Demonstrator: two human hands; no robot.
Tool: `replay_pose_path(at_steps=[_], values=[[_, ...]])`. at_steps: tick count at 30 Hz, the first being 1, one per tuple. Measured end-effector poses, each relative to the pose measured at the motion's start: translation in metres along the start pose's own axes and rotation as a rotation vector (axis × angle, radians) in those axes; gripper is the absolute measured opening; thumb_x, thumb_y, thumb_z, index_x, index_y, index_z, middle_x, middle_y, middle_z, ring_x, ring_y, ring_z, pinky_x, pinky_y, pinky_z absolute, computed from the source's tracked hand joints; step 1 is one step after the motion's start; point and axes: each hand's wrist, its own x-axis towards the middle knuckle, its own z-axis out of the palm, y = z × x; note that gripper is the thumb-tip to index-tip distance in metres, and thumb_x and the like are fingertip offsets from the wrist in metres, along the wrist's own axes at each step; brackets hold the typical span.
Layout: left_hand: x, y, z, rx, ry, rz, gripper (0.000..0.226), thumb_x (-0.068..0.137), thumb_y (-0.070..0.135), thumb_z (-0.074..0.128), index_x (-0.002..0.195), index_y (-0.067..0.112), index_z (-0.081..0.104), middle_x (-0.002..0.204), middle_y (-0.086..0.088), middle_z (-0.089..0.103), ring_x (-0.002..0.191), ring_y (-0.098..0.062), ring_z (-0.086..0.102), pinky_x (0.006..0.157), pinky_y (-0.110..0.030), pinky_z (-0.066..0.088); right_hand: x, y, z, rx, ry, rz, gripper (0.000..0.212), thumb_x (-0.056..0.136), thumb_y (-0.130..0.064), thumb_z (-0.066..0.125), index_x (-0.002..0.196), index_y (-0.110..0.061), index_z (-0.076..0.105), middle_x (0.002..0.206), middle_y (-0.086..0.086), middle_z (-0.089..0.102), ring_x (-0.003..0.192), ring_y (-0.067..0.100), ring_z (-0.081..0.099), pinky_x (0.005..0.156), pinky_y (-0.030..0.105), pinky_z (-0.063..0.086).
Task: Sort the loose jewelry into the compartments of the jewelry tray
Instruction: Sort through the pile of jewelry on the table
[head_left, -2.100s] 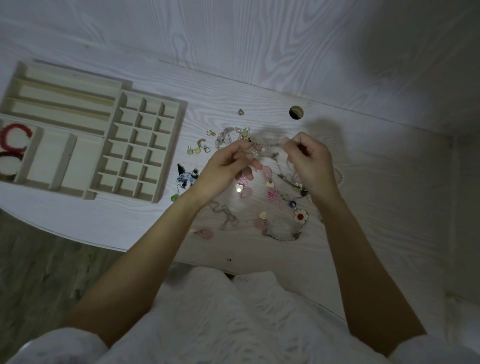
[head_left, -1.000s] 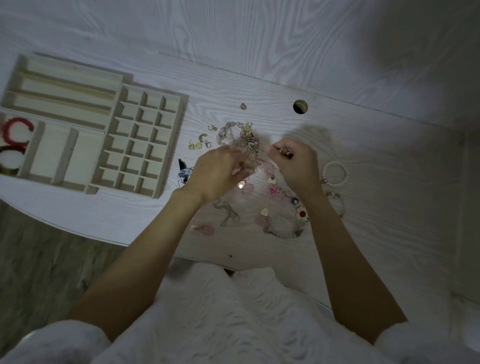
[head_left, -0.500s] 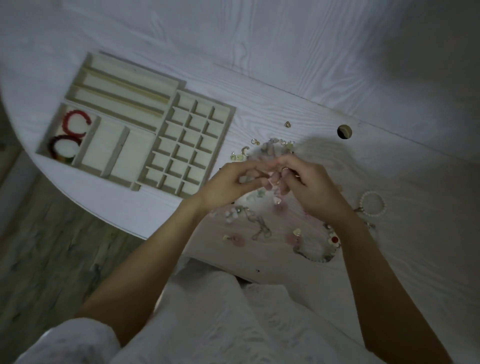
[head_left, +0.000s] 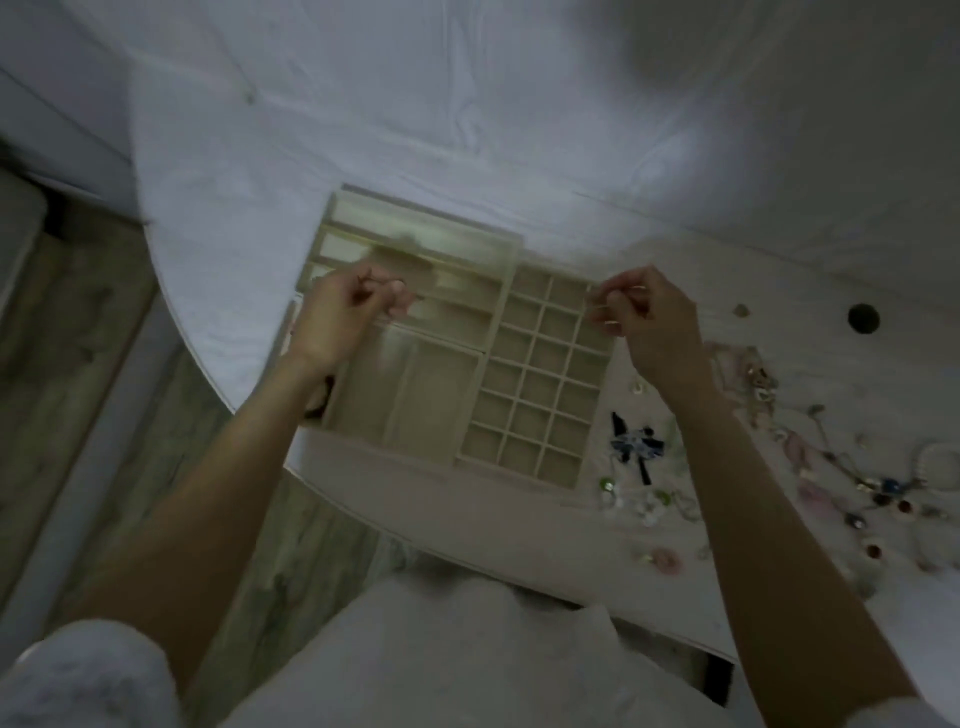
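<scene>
The beige jewelry tray (head_left: 395, 451) lies on the white table, with long slots at the back, wider bays in front and a grid of small squares on its right. My left hand (head_left: 337, 317) hovers over the long slots and pinches something thin and dark. Over the grid's right edge, my right hand (head_left: 649, 322) pinches a fine thin chain (head_left: 605, 307). Blur hides any span of chain between the hands. The loose jewelry (head_left: 831, 467) is scattered to the right of the tray.
A blue-and-black bow piece (head_left: 636, 447) and clear beads (head_left: 631, 499) lie just right of the tray. A round hole (head_left: 863, 317) pierces the tabletop at the far right. The curved table edge (head_left: 208, 374) drops to a wooden floor on the left.
Both hands have left the jewelry pile and moved left over the tray, spreading apart. The view has swung left, so the tray now sits in the middle.
</scene>
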Motion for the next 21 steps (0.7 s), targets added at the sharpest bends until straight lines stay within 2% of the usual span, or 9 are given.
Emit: replay_pose_path(at_steps=[2,4,6,8,10,13,16,19,21], values=[[0.023,-0.011,-0.026,0.053,0.053,0.018,0.013,0.092,0.015,0.063,0.094,0.003,0.068,0.075,0.012,0.069,0.069,0.007,0.064,0.071,-0.010,0.047,0.013,-0.005,0.022,0.044,0.039,0.046,0.017,0.093,0.000,0.051,0.087,-0.012,0.061,0.080,-0.003,0.064,0.064,-0.002,0.061,0.062,0.016,0.051],[0.046,-0.019,-0.043,0.097,0.118,0.040,0.011,0.090,0.020,0.066,0.089,0.009,0.069,0.071,0.020,0.066,0.068,0.011,0.060,0.069,-0.006,0.043,0.026,-0.008,0.039,0.028,0.074,0.057,0.010,0.091,-0.005,0.057,0.092,-0.009,0.067,0.075,-0.009,0.062,0.059,-0.007,0.057,0.059,0.012,0.047],[0.071,-0.030,-0.054,0.136,0.182,0.057,0.010,0.089,0.023,0.067,0.086,0.013,0.069,0.067,0.020,0.063,0.067,0.012,0.057,0.068,-0.008,0.041,0.041,-0.012,0.057,-0.001,0.098,0.054,0.008,0.088,-0.011,0.063,0.092,-0.016,0.069,0.073,-0.013,0.062,0.058,-0.009,0.054,0.061,0.011,0.043],[0.091,-0.044,-0.057,0.151,0.253,0.038,0.015,0.088,0.026,0.068,0.091,0.011,0.071,0.083,0.007,0.064,0.072,0.005,0.055,0.070,-0.013,0.040,0.050,-0.015,0.073,-0.023,0.114,0.033,0.009,0.086,-0.013,0.066,0.094,-0.016,0.069,0.076,-0.011,0.064,0.062,-0.012,0.055,0.065,0.008,0.042],[0.105,-0.056,-0.056,0.166,0.295,-0.018,0.020,0.086,0.026,0.069,0.096,0.008,0.072,0.102,-0.009,0.061,0.087,-0.012,0.056,0.077,-0.017,0.040,0.057,-0.017,0.085,-0.075,0.164,0.002,0.010,0.084,-0.013,0.068,0.094,-0.014,0.068,0.076,-0.005,0.063,0.062,-0.013,0.054,0.064,0.004,0.040],[0.112,-0.070,-0.052,0.169,0.293,-0.069,0.023,0.081,0.028,0.075,0.095,0.008,0.074,0.111,-0.010,0.057,0.110,-0.029,0.053,0.092,-0.034,0.046,0.060,-0.020,0.092,-0.202,0.199,-0.028,0.006,0.083,-0.014,0.069,0.089,-0.013,0.068,0.076,-0.004,0.062,0.061,-0.007,0.053,0.060,0.001,0.036],[0.112,-0.069,-0.052,0.152,0.299,-0.034,0.019,0.078,0.028,0.078,0.089,0.013,0.074,0.106,0.001,0.053,0.111,-0.028,0.051,0.091,-0.042,0.050,0.064,-0.026,0.095,-0.276,0.190,-0.059,0.003,0.084,-0.018,0.068,0.085,-0.015,0.068,0.079,-0.004,0.061,0.066,-0.003,0.050,0.064,0.010,0.036],[0.114,-0.070,-0.054,0.213,0.336,-0.039,0.021,0.077,0.032,0.077,0.089,0.015,0.075,0.110,0.001,0.055,0.114,-0.025,0.046,0.095,-0.044,0.044,0.068,-0.027,0.100,-0.346,0.192,-0.045,0.007,0.082,-0.022,0.069,0.086,-0.017,0.071,0.097,0.004,0.058,0.096,0.019,0.052,0.085,0.032,0.040],[0.116,-0.071,-0.056,0.278,0.356,-0.029,0.022,0.076,0.034,0.078,0.090,0.017,0.076,0.113,-0.003,0.057,0.114,-0.025,0.045,0.096,-0.043,0.040,0.071,-0.027,0.105,-0.331,0.204,-0.002,0.009,0.081,-0.022,0.070,0.087,-0.015,0.073,0.108,0.010,0.056,0.108,0.026,0.047,0.093,0.036,0.039]])
